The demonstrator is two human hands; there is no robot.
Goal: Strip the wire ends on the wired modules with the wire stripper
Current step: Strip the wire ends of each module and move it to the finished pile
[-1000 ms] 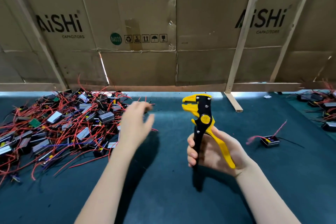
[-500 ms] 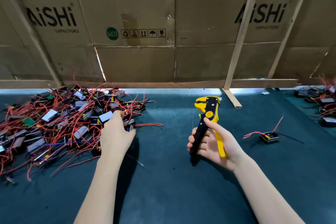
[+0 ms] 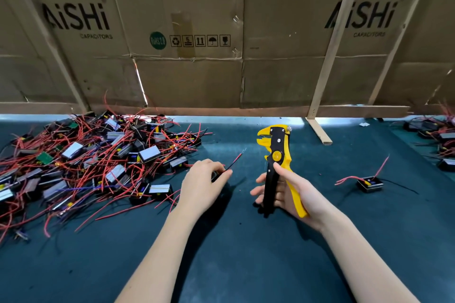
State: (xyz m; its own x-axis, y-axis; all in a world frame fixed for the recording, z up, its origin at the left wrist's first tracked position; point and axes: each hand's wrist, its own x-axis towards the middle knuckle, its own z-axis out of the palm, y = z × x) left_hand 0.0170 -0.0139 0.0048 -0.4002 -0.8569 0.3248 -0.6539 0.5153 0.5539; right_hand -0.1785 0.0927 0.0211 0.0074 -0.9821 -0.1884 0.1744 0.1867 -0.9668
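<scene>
Teal mat covers the table [image 3: 246, 265]; both bare forearms come in from the bottom edge.

Left hand [image 3: 202, 184] sits palm-down at centre, fingers closed around a small dark module [image 3: 214, 175], mostly hidden under the hand. Its red wire [image 3: 235, 159] and a thin black one poke out up-right from the fingertips; red wire's tip shows bare strands, pointing toward the stripper head but not touching it.

Right hand [image 3: 285, 192] is just beside it, gripping the yellow-and-black wire stripper [image 3: 277, 155] by the handles, thumb on the black handle near the yellow pivot knob, fingers loosely wrapped behind. Tool is upright, head up, mouth facing left and apart. Handles are spread.

Left of the left hand: big pile of wired modules [image 3: 86, 162], tangled red wires, some black and blue, silver-faced and black blocks, a few green boards. Pile reaches the table's far edge.

Right of the stripper, well apart: single black module [image 3: 369, 183] lying on the mat with red and black leads.

Far right edge: second cluster of modules [image 3: 435, 135], partly cut off.

Behind the table: cardboard wall [image 3: 184, 32] printed "AiSHi CAPACITORS", braced with wooden battens [image 3: 330, 56].
</scene>
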